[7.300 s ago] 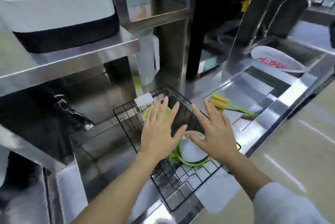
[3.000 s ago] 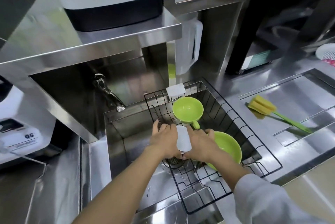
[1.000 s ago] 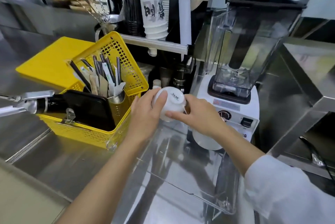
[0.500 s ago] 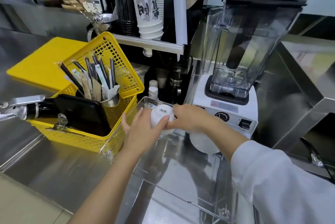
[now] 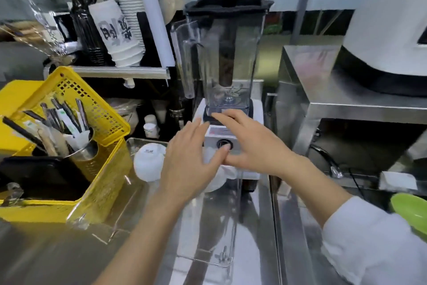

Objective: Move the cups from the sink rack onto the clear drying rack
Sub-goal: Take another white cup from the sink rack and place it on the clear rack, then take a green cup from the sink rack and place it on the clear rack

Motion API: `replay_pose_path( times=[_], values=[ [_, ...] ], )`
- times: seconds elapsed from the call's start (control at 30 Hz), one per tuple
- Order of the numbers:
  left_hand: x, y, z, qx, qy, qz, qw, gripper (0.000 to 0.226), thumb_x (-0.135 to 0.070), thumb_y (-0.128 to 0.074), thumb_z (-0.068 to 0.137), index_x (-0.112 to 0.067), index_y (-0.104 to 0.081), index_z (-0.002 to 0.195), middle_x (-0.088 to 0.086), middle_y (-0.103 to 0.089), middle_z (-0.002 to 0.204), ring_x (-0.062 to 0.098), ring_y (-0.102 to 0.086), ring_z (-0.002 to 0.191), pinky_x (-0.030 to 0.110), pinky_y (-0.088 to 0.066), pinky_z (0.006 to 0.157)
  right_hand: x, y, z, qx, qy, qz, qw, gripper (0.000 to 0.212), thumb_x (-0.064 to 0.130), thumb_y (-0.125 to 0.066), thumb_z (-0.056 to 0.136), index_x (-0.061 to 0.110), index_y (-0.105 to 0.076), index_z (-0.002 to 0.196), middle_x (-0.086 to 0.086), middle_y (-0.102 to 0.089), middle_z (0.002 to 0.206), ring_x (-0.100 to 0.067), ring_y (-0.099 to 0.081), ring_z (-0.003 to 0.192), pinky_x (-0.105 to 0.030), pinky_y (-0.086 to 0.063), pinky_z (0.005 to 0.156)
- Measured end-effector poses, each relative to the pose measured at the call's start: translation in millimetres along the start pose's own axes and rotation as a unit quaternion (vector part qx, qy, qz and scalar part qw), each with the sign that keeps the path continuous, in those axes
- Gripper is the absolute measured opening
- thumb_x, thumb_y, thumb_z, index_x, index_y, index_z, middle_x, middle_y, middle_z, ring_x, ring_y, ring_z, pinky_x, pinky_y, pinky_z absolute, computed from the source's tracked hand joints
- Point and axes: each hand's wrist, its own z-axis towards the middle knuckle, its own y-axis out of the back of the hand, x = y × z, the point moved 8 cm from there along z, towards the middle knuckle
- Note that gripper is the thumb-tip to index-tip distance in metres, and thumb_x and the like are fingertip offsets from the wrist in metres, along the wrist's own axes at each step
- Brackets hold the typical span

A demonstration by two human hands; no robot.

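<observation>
A white cup (image 5: 147, 161) stands upside down at the far left corner of the clear drying rack (image 5: 208, 259) on the steel counter. My left hand (image 5: 188, 164) hovers just right of it, fingers spread and holding nothing. My right hand (image 5: 249, 143) is open too, raised in front of the blender base, thumb near my left fingertips. Another white object (image 5: 216, 183) shows partly under my left hand in the rack. A green cup (image 5: 409, 209) peeks in at the right edge.
A yellow basket (image 5: 101, 137) with utensils and a black tray stands left of the rack. A blender (image 5: 224, 58) sits right behind the rack. A steel shelf (image 5: 346, 102) with a white machine is on the right. Paper cup stacks (image 5: 122, 30) stand on a back shelf.
Both hands have let go of the white cup, which now rests upside down in the clear rack. The hands have lifted and shifted right.
</observation>
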Motion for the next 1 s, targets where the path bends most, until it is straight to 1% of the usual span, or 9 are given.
replay_pose_path(
  times=[0.1,0.3,0.47,0.6,0.67,0.77,0.8,0.9,1.0],
  values=[
    [-58,-36,1,0.035,-0.06,-0.023,0.997,0.077,-0.066,-0.035,0.074,-0.021,-0.037,0.137,-0.001,-0.027,0.153,0.016,-0.024,0.139,0.039,-0.021,0.114,-46,21,-48,-0.023,-0.035,-0.045,0.998,0.076,0.049,-0.051,0.074,0.027,-0.024,0.142,-0.005,-0.036,0.144,-0.022,-0.044,0.125,-0.04,-0.04,0.096],
    [-185,-124,-16,0.127,-0.177,-0.066,0.974,0.077,-0.066,-0.032,0.076,-0.023,-0.032,0.14,-0.001,-0.023,0.154,0.016,-0.017,0.141,0.037,-0.015,0.117,-139,62,-170,-0.06,-0.176,-0.054,0.981,0.085,0.048,-0.042,0.063,0.023,-0.025,0.143,-0.005,-0.035,0.144,-0.022,-0.038,0.13,-0.045,-0.041,0.097],
    [-262,-205,-41,0.229,-0.235,-0.06,0.943,0.082,-0.07,-0.024,0.074,-0.027,-0.023,0.143,-0.003,-0.014,0.156,0.014,-0.007,0.143,0.031,-0.004,0.114,-211,81,-273,-0.066,-0.298,-0.05,0.951,0.087,0.057,-0.043,0.064,0.024,-0.024,0.143,-0.007,-0.032,0.145,-0.025,-0.034,0.132,-0.046,-0.034,0.106],
    [-303,-261,-63,0.285,-0.241,-0.067,0.925,0.082,-0.072,-0.026,0.074,-0.027,-0.022,0.142,-0.003,-0.015,0.156,0.013,-0.008,0.142,0.025,-0.002,0.11,-257,81,-345,-0.047,-0.386,-0.056,0.92,0.084,0.051,-0.063,0.073,0.02,-0.028,0.141,-0.009,-0.032,0.146,-0.028,-0.034,0.133,-0.044,-0.031,0.108],
    [-319,-288,-75,0.316,-0.236,-0.066,0.917,0.078,-0.068,-0.037,0.079,-0.025,-0.023,0.142,-0.001,-0.018,0.155,0.015,-0.011,0.142,0.03,-0.006,0.113,-275,75,-376,-0.026,-0.424,-0.054,0.904,0.091,0.063,-0.057,0.067,0.018,-0.029,0.141,-0.01,-0.034,0.146,-0.03,-0.036,0.131,-0.046,-0.033,0.107],
    [-335,-325,-92,0.359,-0.229,-0.044,0.904,0.07,-0.057,-0.046,0.084,-0.02,-0.026,0.14,0.003,-0.026,0.152,0.02,-0.021,0.139,0.036,-0.018,0.112,-297,59,-414,0.034,-0.475,-0.035,0.878,0.111,0.081,-0.039,0.051,0.019,-0.026,0.141,-0.009,-0.035,0.145,-0.029,-0.036,0.131,-0.045,-0.031,0.109],
    [-338,-336,-99,0.377,-0.227,-0.037,0.897,0.069,-0.057,-0.046,0.084,-0.02,-0.027,0.14,0.004,-0.031,0.149,0.021,-0.027,0.136,0.037,-0.022,0.11,-302,52,-424,0.058,-0.485,-0.026,0.872,0.112,0.082,-0.041,0.051,0.019,-0.024,0.142,-0.009,-0.035,0.146,-0.029,-0.036,0.131,-0.045,-0.03,0.109],
    [-337,-365,-118,0.446,-0.174,-0.036,0.877,0.065,-0.058,-0.048,0.082,-0.021,-0.034,0.134,0.006,-0.046,0.137,0.025,-0.043,0.124,0.039,-0.037,0.101,-312,34,-448,0.104,-0.51,0.003,0.854,0.098,0.069,-0.057,0.068,0.017,-0.02,0.143,-0.012,-0.036,0.144,-0.029,-0.037,0.13,-0.044,-0.033,0.107],
    [-324,-387,-130,0.484,-0.101,0.013,0.869,0.06,-0.06,-0.043,0.084,-0.016,-0.041,0.125,0.01,-0.058,0.122,0.03,-0.054,0.111,0.039,-0.046,0.085,-320,21,-465,0.134,-0.547,0.028,0.826,0.083,0.058,-0.057,0.078,0.016,-0.024,0.141,-0.014,-0.039,0.14,-0.032,-0.042,0.127,-0.043,-0.04,0.101]
  ],
)
